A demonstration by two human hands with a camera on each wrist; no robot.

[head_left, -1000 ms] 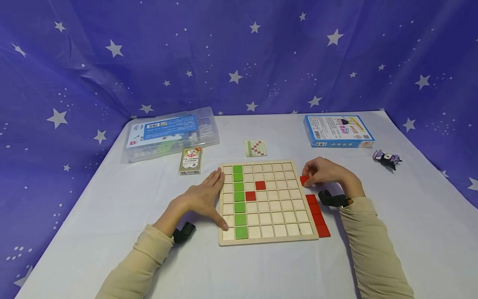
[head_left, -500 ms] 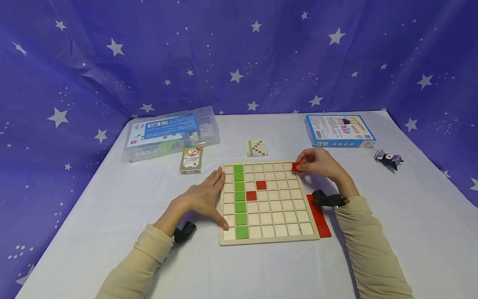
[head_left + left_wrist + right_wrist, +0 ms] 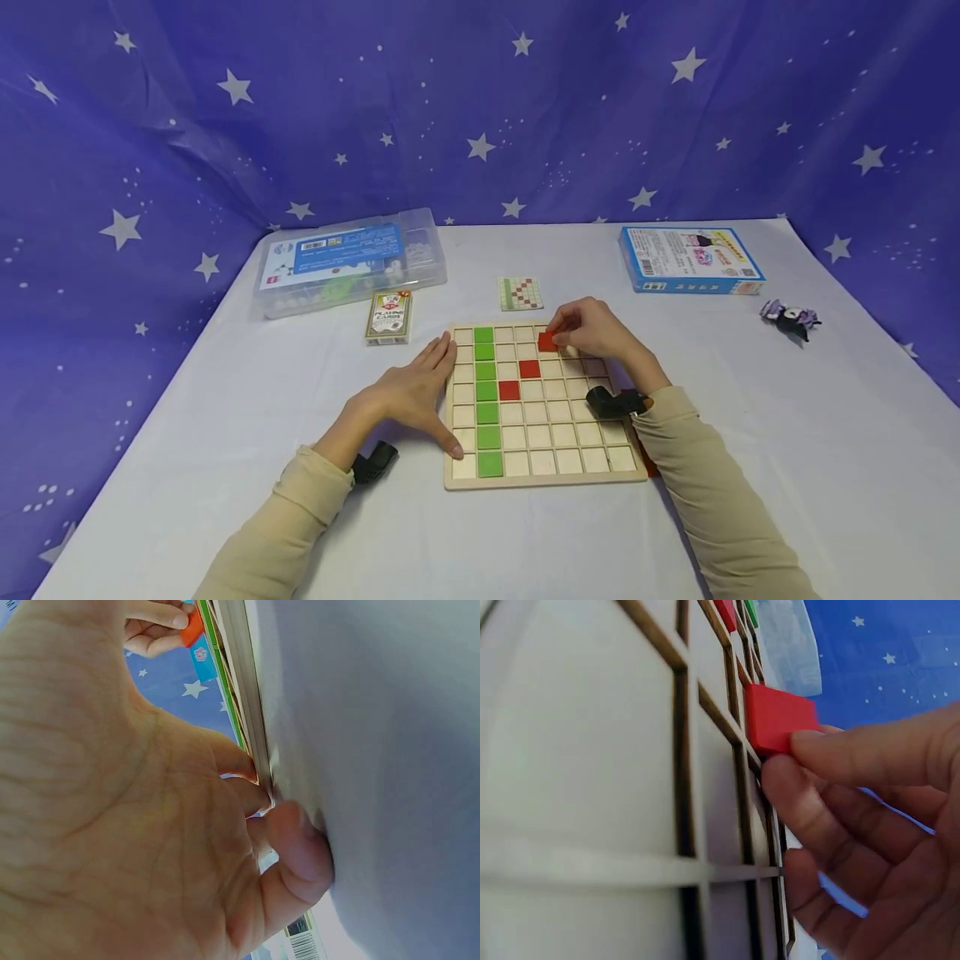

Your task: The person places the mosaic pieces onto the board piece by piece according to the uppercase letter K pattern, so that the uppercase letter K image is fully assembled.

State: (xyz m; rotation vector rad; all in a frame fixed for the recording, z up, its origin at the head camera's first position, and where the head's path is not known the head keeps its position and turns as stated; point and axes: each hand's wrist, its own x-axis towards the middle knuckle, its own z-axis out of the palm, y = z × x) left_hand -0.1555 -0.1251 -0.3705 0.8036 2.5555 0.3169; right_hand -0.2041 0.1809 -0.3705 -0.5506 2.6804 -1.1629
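A wooden grid board (image 3: pixel 555 481) lies on the white table, with a column of green square tiles (image 3: pixel 490 464) and two red tiles (image 3: pixel 529 369) in its cells. My left hand (image 3: pixel 411 394) rests along the board's left side, fingers stretched out and thumb on the lower left corner. Between thumb and fingers, my right hand (image 3: pixel 596 329) pinches another red tile (image 3: pixel 780 718), over the upper part of the board. In the right wrist view this tile is tilted, one edge right at the grid. More red tiles (image 3: pixel 651 467) lie against the board's right side, mostly hidden under the right arm.
Behind the board lies a small card with a printed grid pattern (image 3: pixel 521 293). A playing-card box (image 3: pixel 388 317) and a clear plastic case (image 3: pixel 348 262) stand at the back left. At the back right are a blue box (image 3: pixel 692 260) and a purple-and-black hair clip (image 3: pixel 791 320).
My right hand has carried the red tile from beside the board's right edge leftward and over the grid's upper cells. The left hand has stayed in place on the board.
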